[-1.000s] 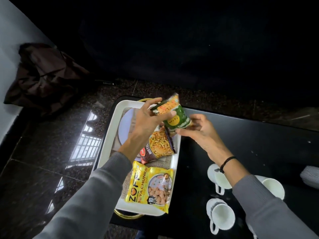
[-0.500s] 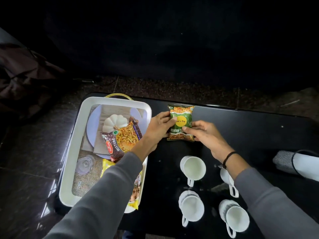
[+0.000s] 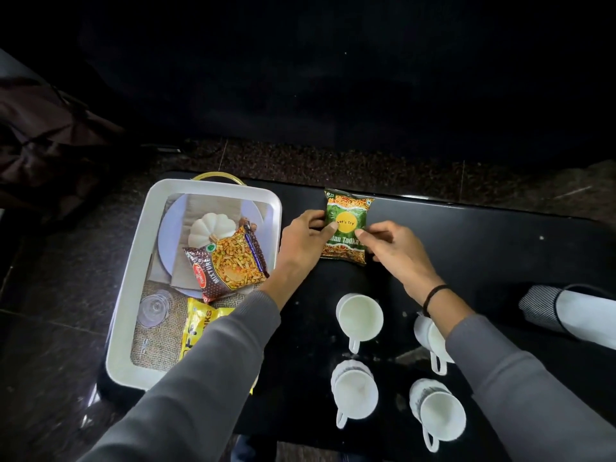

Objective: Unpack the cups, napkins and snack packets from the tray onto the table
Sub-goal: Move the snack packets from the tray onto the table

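Both hands, left (image 3: 305, 235) and right (image 3: 388, 243), pinching green packet (image 3: 346, 226): lay flat on worktop (image 3: 483, 235), clear of cups (image 3: 359, 316), then release.

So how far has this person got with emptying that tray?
Roughly midway. Done: four white cups stand on the black table. In hand: the left hand and right hand are pressing the green snack packet flat onto the table. Left: the brown packet, yellow packet and napkins sit in the white tray.
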`<action>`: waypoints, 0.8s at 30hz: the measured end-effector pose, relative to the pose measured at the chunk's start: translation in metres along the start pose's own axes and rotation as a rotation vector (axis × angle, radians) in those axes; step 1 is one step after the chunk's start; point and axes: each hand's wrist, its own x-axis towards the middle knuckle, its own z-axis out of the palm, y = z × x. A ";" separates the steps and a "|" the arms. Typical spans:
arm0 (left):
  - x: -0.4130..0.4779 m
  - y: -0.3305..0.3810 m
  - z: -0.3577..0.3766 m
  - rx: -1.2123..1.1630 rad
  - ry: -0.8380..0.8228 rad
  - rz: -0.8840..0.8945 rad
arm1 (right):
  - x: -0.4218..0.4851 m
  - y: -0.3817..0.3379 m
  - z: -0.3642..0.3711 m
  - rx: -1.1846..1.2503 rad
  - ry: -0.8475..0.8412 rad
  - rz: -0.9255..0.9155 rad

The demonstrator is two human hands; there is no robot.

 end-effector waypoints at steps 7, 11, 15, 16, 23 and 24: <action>-0.020 0.006 -0.015 0.017 0.033 -0.014 | -0.020 -0.021 -0.005 -0.132 0.160 -0.088; -0.028 0.006 -0.031 0.001 0.036 0.008 | -0.032 -0.037 0.009 -0.161 0.131 -0.137; -0.036 -0.008 -0.059 -0.034 0.092 0.027 | -0.045 -0.057 0.043 -0.167 0.055 -0.204; -0.038 -0.012 -0.068 -0.036 0.108 0.032 | -0.048 -0.063 0.053 -0.174 0.041 -0.217; -0.054 -0.054 -0.134 0.174 0.374 0.022 | -0.058 -0.091 0.127 -0.280 -0.091 -0.238; -0.056 -0.061 -0.142 0.273 0.407 0.003 | -0.057 -0.094 0.136 -0.292 -0.104 -0.224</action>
